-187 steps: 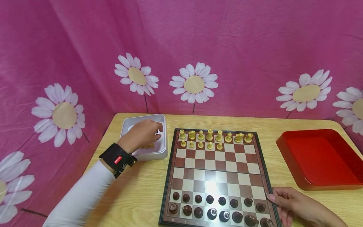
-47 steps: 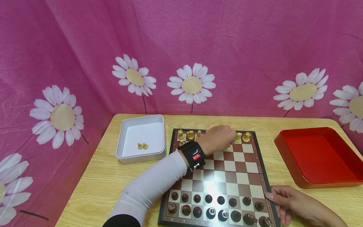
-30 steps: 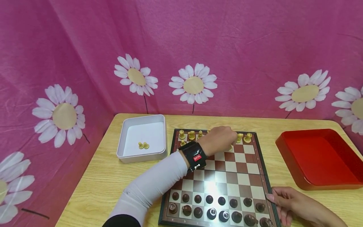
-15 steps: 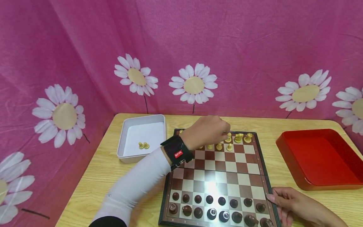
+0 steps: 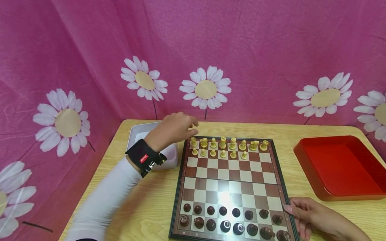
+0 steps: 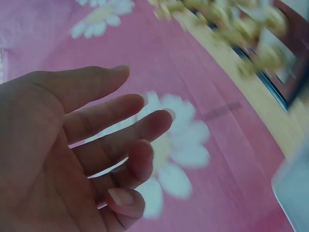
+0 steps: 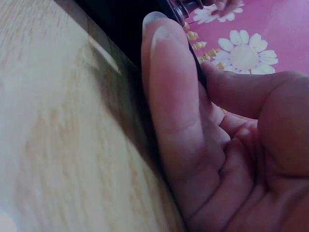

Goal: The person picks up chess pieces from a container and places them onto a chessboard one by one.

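My left hand (image 5: 173,129) hovers between the white box (image 5: 131,135) and the far-left corner of the chessboard (image 5: 235,175). In the left wrist view its fingers are loosely bent and hold nothing. Cream chess pieces (image 5: 223,144) line the board's far row, with several cream pawns (image 5: 244,155) before them. Dark pawns (image 5: 223,211) and larger dark pieces (image 5: 225,226) fill the two near rows. My right hand (image 5: 313,216) grips the board's right edge, thumb on top and fingers underneath, as the right wrist view (image 7: 174,96) shows. The box's inside is mostly hidden behind my left hand and wrist.
An open red tray (image 5: 340,167) stands on the wooden table (image 5: 144,214) to the right of the board. A pink cloth with daisies (image 5: 205,40) hangs behind and along the left side. My left wrist wears a black strap (image 5: 143,157).
A cream pawn now stands sixth in the pawn row. My left hand has come away from it, leftward across the cream pieces toward the white box. The right hand has stayed on the board's edge.
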`<state>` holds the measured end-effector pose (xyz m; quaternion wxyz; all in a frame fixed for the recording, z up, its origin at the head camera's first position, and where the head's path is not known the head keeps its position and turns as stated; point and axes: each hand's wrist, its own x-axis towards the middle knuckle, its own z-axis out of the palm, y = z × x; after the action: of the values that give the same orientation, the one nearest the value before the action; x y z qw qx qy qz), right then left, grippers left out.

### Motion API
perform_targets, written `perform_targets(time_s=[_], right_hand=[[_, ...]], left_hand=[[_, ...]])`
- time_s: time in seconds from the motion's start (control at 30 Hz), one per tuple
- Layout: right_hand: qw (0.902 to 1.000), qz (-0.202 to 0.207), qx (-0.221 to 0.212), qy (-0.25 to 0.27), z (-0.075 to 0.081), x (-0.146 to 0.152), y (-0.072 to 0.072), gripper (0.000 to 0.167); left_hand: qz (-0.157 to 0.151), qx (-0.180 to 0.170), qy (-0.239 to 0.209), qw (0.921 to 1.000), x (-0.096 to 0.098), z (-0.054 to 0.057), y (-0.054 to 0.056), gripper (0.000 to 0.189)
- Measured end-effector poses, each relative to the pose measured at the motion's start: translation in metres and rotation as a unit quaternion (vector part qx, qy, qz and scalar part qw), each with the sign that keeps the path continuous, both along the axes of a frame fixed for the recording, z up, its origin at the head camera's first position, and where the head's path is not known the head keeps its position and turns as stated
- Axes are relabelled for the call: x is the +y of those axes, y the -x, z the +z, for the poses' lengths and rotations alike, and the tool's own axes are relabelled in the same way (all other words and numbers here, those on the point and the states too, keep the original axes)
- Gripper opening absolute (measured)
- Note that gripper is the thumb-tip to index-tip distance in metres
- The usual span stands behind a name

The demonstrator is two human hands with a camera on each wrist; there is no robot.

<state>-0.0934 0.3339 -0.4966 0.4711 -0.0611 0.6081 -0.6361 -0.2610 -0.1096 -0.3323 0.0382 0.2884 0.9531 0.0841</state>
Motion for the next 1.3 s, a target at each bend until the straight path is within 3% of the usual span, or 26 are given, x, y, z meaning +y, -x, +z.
perform_targets(time_s=[0.17,0.43,0.67,0.97,1.3], right_hand=[[1.0000,0.002,-0.005,0.000,0.003,0.002,0.002,0.034],[0.9999,-0.002,-0.006,-0.009,0.005,0.001,0.003,0.033],[0.9999,-0.001,-0.008,-0.008,0.004,0.001,0.001,0.033],[0.9998,-0.004,-0.018,-0.002,0.002,0.000,-0.001,0.032],[1.0000,0.003,0.002,-0.006,0.000,0.000,-0.001,0.031]], left_hand=[[0.051,-0.032,0.009,0.9981,-0.037,0.000,0.005,0.033],[0.086,-0.076,0.036,0.9928,-0.074,-0.011,0.009,0.033],[0.075,-0.068,0.054,0.9934,-0.097,-0.032,0.008,0.029],[0.082,-0.124,0.078,0.9859,-0.113,-0.055,0.008,0.022],[0.107,-0.138,0.106,0.9789,-0.112,-0.065,0.008,0.022]])
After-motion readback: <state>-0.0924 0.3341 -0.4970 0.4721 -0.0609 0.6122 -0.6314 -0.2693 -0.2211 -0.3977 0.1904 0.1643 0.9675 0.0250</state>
